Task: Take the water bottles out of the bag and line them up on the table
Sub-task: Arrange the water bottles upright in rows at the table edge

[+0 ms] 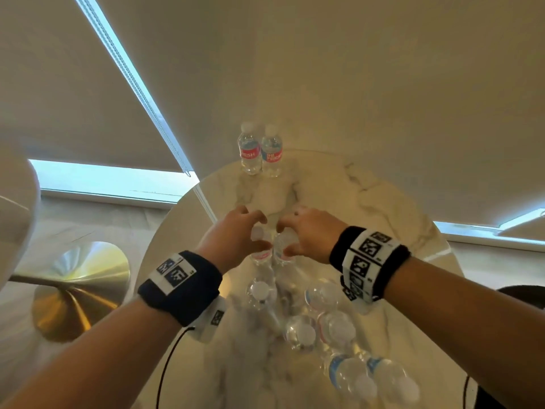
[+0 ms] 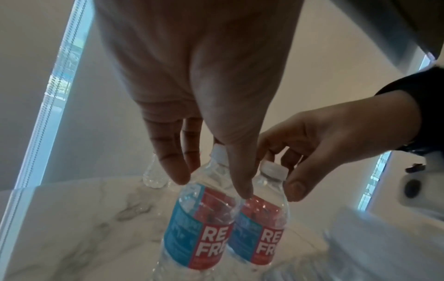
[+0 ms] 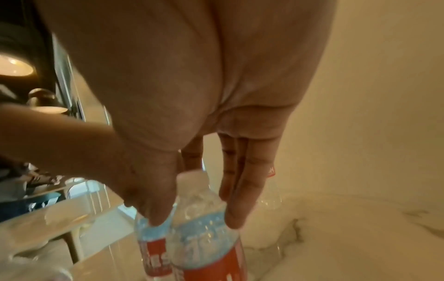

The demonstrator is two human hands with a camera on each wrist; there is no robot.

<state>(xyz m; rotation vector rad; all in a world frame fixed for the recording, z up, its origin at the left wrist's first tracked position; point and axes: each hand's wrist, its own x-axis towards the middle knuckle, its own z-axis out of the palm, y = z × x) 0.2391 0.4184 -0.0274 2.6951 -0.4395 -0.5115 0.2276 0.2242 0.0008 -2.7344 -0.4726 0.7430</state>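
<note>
Nearest, unsorted bottles crowd the marble table; beyond, left hand and right hand loosely ring two upright bottles, seemingly releasing them touching, behind a far pair.

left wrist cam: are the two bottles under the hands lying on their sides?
No: both bottles stand upright, side by side on the marble table, white caps up, under the left hand and right hand.
</note>
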